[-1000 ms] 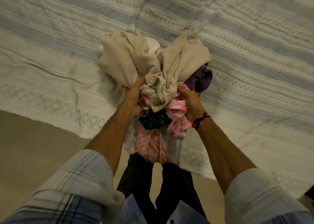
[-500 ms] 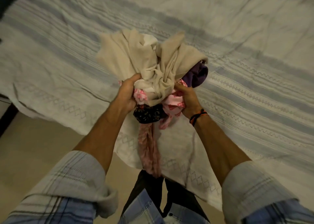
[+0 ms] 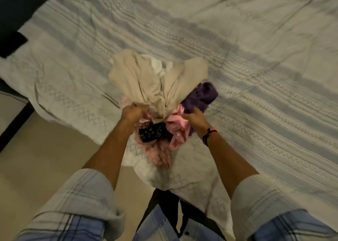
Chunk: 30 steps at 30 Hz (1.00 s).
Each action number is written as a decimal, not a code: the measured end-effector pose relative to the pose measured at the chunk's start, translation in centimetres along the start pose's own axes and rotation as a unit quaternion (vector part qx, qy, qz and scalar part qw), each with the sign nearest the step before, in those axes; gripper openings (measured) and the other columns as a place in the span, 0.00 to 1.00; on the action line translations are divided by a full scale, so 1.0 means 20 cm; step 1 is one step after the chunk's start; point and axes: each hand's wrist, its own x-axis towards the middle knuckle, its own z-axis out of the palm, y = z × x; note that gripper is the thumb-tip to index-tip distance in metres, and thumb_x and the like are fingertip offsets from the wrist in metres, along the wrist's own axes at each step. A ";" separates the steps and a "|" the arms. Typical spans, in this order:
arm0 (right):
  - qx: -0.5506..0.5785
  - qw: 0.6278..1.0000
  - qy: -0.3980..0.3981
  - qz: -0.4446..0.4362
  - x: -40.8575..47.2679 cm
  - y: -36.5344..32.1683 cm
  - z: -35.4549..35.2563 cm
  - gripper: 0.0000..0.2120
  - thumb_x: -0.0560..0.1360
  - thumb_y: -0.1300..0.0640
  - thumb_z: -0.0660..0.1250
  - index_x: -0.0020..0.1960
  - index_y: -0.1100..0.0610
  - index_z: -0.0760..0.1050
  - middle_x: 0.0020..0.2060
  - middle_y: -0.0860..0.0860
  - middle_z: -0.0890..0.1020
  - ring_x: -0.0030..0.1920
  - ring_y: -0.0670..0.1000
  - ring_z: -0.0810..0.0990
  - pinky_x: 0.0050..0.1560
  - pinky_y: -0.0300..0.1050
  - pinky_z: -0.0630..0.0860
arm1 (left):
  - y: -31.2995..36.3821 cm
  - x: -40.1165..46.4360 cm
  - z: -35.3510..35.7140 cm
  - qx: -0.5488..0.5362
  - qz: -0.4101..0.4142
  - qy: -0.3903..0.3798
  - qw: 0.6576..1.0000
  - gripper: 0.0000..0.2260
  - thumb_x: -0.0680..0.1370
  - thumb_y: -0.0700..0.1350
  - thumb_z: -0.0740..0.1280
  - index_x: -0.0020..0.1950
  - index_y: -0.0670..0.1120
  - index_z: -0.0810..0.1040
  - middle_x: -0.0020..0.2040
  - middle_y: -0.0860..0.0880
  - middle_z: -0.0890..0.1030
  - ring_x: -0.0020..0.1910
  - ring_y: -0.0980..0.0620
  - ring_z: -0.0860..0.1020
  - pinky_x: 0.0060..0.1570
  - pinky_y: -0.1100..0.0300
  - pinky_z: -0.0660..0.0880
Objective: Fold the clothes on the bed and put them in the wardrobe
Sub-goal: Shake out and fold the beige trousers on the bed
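1. Dark panel point(image 3: 12, 44) at far left, beside the bed edge; pale floor point(image 3: 45, 158) below it.
2. Left hand point(image 3: 130, 112): fingers curled into the left side of the clothes bundle, grasping beige cloth point(image 3: 139, 81).
3. Bundle sits on the striped bedspread point(image 3: 256, 76) near its front edge. Black patterned piece point(image 3: 151, 133) and pink fabric point(image 3: 175, 131) hang from the underside; white garment point(image 3: 157, 65) shows on top.
4. Right hand point(image 3: 196, 117): fingers dug into the bundle's right side, gripping it next to the purple garment point(image 3: 201, 96). Dark wristband point(image 3: 209, 135) with an orange strand on that wrist.
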 end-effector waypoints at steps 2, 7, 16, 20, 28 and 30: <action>-0.072 0.995 -0.010 0.062 0.01 0.07 -0.01 0.38 0.77 0.60 0.69 0.80 0.60 0.51 0.78 0.55 0.58 0.75 0.57 0.63 0.69 0.51 0.67 | -0.12 0.05 -0.02 0.051 -0.033 -0.005 0.998 0.13 0.74 0.36 0.72 0.55 0.46 0.75 0.45 0.49 0.77 0.41 0.53 0.79 0.37 0.58 0.71; -0.203 0.978 -0.013 0.037 0.08 0.06 0.01 0.32 0.75 0.56 0.72 0.74 0.62 0.63 0.71 0.59 0.70 0.68 0.60 0.71 0.68 0.58 0.70 | -0.20 0.13 0.00 0.080 -0.034 -0.026 0.996 0.18 0.73 0.39 0.74 0.61 0.46 0.76 0.58 0.45 0.79 0.58 0.46 0.77 0.56 0.49 0.75; -0.265 0.959 0.010 -0.105 0.21 -0.13 0.21 0.16 0.73 0.56 0.71 0.60 0.58 0.75 0.50 0.52 0.82 0.51 0.53 0.81 0.53 0.51 0.79 | -0.05 0.28 0.08 0.086 0.047 -0.038 0.994 0.20 0.64 0.41 0.75 0.55 0.45 0.81 0.54 0.36 0.81 0.45 0.48 0.81 0.45 0.48 0.80; -0.299 0.942 0.045 -0.147 0.27 -0.14 0.32 0.14 0.72 0.50 0.73 0.53 0.56 0.78 0.41 0.47 0.81 0.48 0.52 0.81 0.53 0.51 0.79 | -0.07 0.38 0.09 0.083 0.045 -0.023 0.995 0.11 0.71 0.38 0.74 0.50 0.50 0.80 0.53 0.42 0.83 0.48 0.45 0.81 0.55 0.48 0.80; -0.369 0.920 0.063 -0.120 0.34 -0.18 0.43 0.06 0.72 0.51 0.70 0.41 0.53 0.77 0.43 0.52 0.84 0.46 0.55 0.80 0.50 0.49 0.79 | -0.06 0.41 0.09 0.094 0.055 -0.042 0.993 0.12 0.71 0.39 0.74 0.52 0.48 0.79 0.55 0.45 0.82 0.55 0.43 0.81 0.54 0.49 0.79; -0.333 0.934 0.066 -0.113 0.35 -0.19 0.43 0.05 0.72 0.53 0.69 0.40 0.55 0.79 0.40 0.51 0.83 0.45 0.54 0.80 0.49 0.48 0.79 | -0.05 0.41 0.08 0.099 0.062 -0.045 0.992 0.12 0.71 0.40 0.74 0.52 0.48 0.79 0.56 0.45 0.82 0.55 0.43 0.81 0.56 0.46 0.79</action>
